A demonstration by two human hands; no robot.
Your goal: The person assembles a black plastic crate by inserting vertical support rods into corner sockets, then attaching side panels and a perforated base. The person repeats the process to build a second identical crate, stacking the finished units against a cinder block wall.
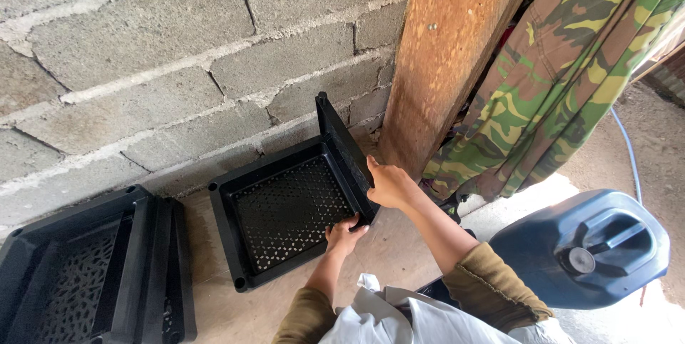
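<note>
A black plastic tray with a perforated bottom lies flat on the concrete floor by a block wall. A second black tray stands tilted on edge at its right side, leaning up toward the wall. My right hand grips the tilted tray's right rim. My left hand holds the lower corner where the two trays meet. Both arms wear olive sleeves.
A stack of black trays sits at the lower left. A wooden post stands to the right, with camouflage cloth hanging beside it. A dark blue jerrycan lies at the right. The grey block wall runs behind.
</note>
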